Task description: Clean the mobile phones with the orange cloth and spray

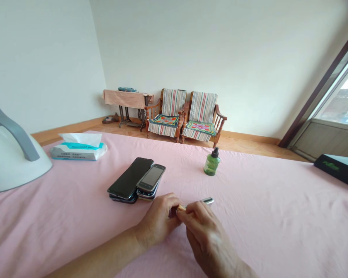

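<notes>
My left hand (pixel 161 217) and my right hand (pixel 204 228) meet low over the pink cloth, fingertips pinched together. Between them shows a sliver of something tan, mostly hidden by the fingers. A slim silvery object (pixel 208 200) sticks out behind my right hand; its kind is hidden, and I cannot tell whether it is held or lying there. Just beyond my left hand are two stacks of phones. A large black smartphone (pixel 132 177) tops one, and a smaller grey phone (pixel 152 177) tops the other.
A green spray bottle (pixel 211 164) stands upright beyond my right hand. On the left are a tissue pack (pixel 79 151) and a white rounded appliance with a grey handle (pixel 14 158). A black box (pixel 338 168) sits at the right edge of the pink tablecloth (pixel 263 216).
</notes>
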Demonstrator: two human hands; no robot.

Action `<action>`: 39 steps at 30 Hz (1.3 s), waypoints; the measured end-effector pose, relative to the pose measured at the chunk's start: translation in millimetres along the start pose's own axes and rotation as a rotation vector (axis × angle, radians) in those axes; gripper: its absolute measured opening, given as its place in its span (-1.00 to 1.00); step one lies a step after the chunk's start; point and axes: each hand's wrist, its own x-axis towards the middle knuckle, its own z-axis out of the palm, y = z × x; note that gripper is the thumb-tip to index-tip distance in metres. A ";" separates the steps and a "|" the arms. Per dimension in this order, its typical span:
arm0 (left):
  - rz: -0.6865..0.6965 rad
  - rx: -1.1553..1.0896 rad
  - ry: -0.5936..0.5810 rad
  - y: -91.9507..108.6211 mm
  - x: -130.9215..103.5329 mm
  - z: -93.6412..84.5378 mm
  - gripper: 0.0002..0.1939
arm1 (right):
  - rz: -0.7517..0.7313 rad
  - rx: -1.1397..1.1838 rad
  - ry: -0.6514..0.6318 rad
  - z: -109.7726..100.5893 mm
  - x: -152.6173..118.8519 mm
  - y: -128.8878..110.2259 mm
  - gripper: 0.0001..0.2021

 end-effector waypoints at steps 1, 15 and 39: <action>0.003 0.001 -0.001 -0.2 -0.1 0.0 -0.86 | -0.026 -0.025 -0.002 0.7 0.5 -0.9 -0.70; -0.017 0.044 -0.013 7.8 2.2 -5.6 -0.98 | 0.349 -0.102 0.154 -13.4 -4.4 32.6 -0.71; 0.106 0.040 0.057 10.4 2.0 -2.5 -0.81 | 0.354 0.117 0.383 -32.3 6.0 22.0 -0.78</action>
